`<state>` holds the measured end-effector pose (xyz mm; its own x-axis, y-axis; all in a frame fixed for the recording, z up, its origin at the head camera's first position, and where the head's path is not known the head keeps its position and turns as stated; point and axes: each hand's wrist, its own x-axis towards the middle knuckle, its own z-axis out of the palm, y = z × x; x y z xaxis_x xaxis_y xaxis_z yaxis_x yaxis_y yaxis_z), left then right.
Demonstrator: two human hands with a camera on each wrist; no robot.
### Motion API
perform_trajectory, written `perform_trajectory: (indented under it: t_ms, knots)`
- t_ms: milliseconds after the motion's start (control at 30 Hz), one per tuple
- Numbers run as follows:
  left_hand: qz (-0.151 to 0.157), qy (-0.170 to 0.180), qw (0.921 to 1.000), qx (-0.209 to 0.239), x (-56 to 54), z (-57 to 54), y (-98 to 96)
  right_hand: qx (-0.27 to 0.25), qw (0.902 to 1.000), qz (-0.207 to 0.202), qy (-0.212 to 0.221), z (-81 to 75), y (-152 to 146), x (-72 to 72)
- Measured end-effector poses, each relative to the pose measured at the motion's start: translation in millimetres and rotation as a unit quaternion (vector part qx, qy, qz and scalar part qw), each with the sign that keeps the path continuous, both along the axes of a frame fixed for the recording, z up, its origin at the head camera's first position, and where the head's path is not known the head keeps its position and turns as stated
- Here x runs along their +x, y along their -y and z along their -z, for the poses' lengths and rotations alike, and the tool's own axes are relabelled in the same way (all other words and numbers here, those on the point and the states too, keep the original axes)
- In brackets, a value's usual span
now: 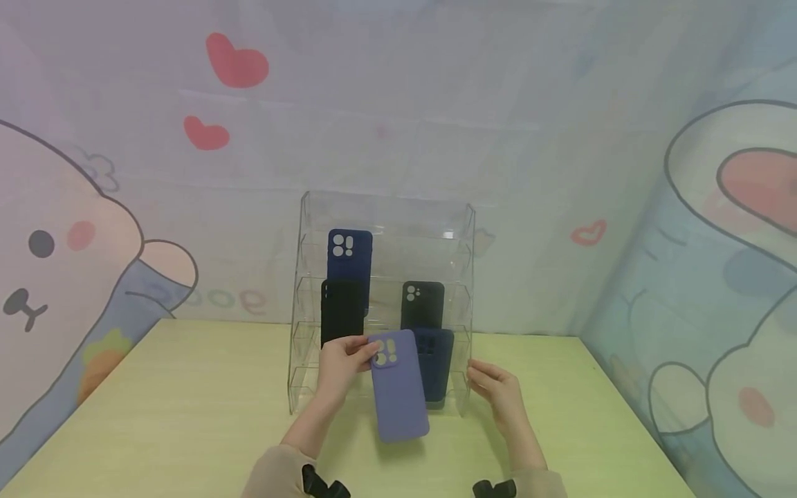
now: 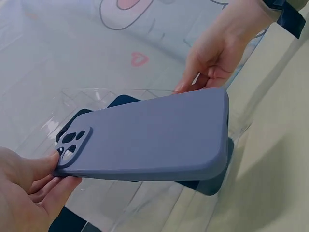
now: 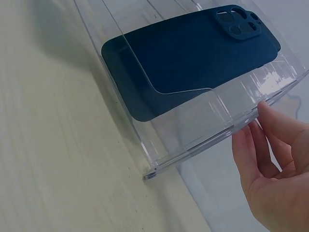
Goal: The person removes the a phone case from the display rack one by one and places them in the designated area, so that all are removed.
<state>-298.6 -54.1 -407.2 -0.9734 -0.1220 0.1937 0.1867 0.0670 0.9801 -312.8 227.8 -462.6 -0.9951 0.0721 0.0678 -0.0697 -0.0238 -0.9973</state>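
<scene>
My left hand pinches a lavender phone case at its upper left corner, beside the camera cutouts. The case hangs slightly tilted in front of a clear tiered display rack, its back facing me. With thumb and fingertips, my right hand holds the rack's right side edge, low down; the right wrist view shows the thumb on that clear edge. Close by, a navy phone case stands in the lowest right part of the rack, partly covered by the lavender one.
Higher in the rack stand a blue case and a black case on the left, and a dark case on the right. The rack sits on a pale yellow table against a printed cloth backdrop.
</scene>
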Motion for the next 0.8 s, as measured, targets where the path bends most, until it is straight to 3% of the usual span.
perform_trajectory:
  t_ms: [400, 800]
  knots:
    - [0.064, 0.017, 0.9978, 0.002, 8.7, 17.2, -29.6, 0.002, 1.0, 0.004, 0.004, -3.7, 0.3, 1.2]
    - [0.072, 0.016, 0.9971, -0.019, 14.6, 36.7, -61.1, -0.005, 0.9999, 0.006, 0.011, -7.9, 2.2, 3.6]
